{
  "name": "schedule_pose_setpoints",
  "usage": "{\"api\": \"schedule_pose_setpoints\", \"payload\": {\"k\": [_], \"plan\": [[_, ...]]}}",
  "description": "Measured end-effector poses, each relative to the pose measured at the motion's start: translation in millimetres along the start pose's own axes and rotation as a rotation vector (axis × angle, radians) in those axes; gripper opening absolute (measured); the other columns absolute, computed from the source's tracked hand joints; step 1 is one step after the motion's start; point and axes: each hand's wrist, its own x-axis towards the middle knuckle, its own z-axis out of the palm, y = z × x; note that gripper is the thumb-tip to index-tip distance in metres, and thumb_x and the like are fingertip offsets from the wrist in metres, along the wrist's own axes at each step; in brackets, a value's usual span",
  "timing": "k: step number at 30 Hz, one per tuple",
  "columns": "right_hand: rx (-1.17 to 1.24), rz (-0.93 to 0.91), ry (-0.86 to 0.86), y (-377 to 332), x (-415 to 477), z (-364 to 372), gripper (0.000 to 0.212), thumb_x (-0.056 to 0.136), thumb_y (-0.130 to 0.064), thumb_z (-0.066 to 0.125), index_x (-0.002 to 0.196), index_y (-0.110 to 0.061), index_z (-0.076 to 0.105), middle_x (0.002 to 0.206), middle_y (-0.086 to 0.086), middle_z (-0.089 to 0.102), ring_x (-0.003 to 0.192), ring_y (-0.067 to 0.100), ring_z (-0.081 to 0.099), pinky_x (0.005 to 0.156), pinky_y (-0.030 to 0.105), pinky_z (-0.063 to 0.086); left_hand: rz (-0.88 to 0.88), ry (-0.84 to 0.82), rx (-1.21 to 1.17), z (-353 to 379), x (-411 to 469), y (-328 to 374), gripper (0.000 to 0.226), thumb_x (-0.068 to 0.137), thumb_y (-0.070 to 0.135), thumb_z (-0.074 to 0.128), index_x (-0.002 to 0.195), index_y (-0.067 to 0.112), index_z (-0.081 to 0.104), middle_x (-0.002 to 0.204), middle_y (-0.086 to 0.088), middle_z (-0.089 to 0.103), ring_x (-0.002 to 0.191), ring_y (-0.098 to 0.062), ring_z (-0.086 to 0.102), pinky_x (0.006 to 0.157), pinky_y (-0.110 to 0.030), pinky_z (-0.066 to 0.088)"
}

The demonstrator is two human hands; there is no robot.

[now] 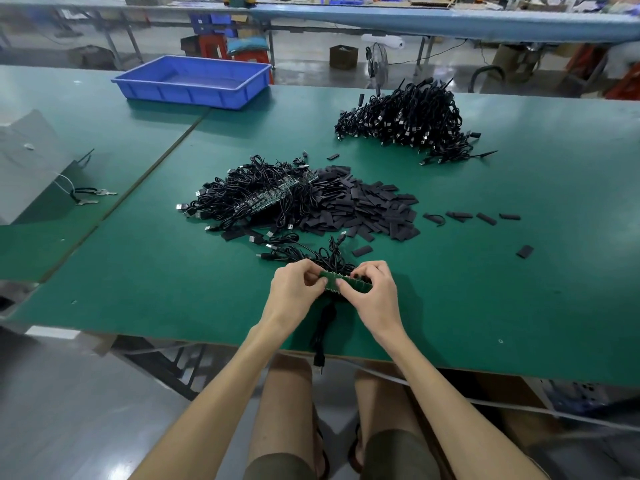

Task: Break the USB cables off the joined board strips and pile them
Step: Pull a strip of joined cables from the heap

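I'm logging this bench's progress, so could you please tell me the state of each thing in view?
board strip: pinched between both hands, cables attached.
left hand: pinching the strip's left end.
right hand: pinching the strip further right.
far cable pile: loose, heaped.
middle heap of board strips: joined, cables tangled.
black sleeve pieces: scattered heap.
blue tray: upright, far left.
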Motion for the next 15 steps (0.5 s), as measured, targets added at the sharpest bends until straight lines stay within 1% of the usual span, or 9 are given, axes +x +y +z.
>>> {"api": "schedule_pose_setpoints", "payload": {"k": [4,7,10,15], "plan": [[0.001,-0.007,-0.001,-0.8,-1.2,-0.3,0.024,0.084,-0.021,0.084,0.084,-0.007,0.064,0.099,-0.001,0.053,0.091,-0.002,0.054,0.080,0.006,0.038,-0.001,0.036,-0.001,2.7,-3.5,-1.0,0.010,0.090,0.015,0.075,0.099,0.015,0.074,0.085,0.006,0.067,0.077,-0.005,0.061,0.076,-0.023,0.054],[0.001,-0.010,0.000,-1.3,-1.7,-0.3,0.025,0.084,-0.022,0.084,0.083,-0.008,0.063,0.098,-0.001,0.053,0.090,0.000,0.054,0.079,0.007,0.038,0.005,0.043,0.000,3.6,-5.2,-1.5,0.010,0.090,0.015,0.074,0.100,0.016,0.073,0.085,0.010,0.066,0.078,-0.002,0.061,0.075,-0.019,0.052],[0.006,-0.009,0.004,-2.1,-2.2,-0.3,0.026,0.084,-0.021,0.084,0.081,-0.009,0.060,0.096,0.000,0.054,0.087,0.003,0.054,0.077,0.009,0.039,0.008,0.047,-0.020,4.6,-5.1,-1.5,0.009,0.090,0.014,0.074,0.099,0.017,0.073,0.084,0.010,0.067,0.079,-0.004,0.063,0.078,-0.026,0.057],[0.014,-0.009,0.008,-2.7,-1.5,-0.4,0.027,0.083,-0.021,0.084,0.079,-0.010,0.060,0.093,-0.001,0.054,0.083,0.002,0.053,0.074,0.008,0.038,-0.003,0.011,-0.053,2.5,1.0,-1.6,0.009,0.089,0.013,0.076,0.098,0.011,0.074,0.085,0.000,0.069,0.079,-0.018,0.068,0.080,-0.037,0.060]]}}
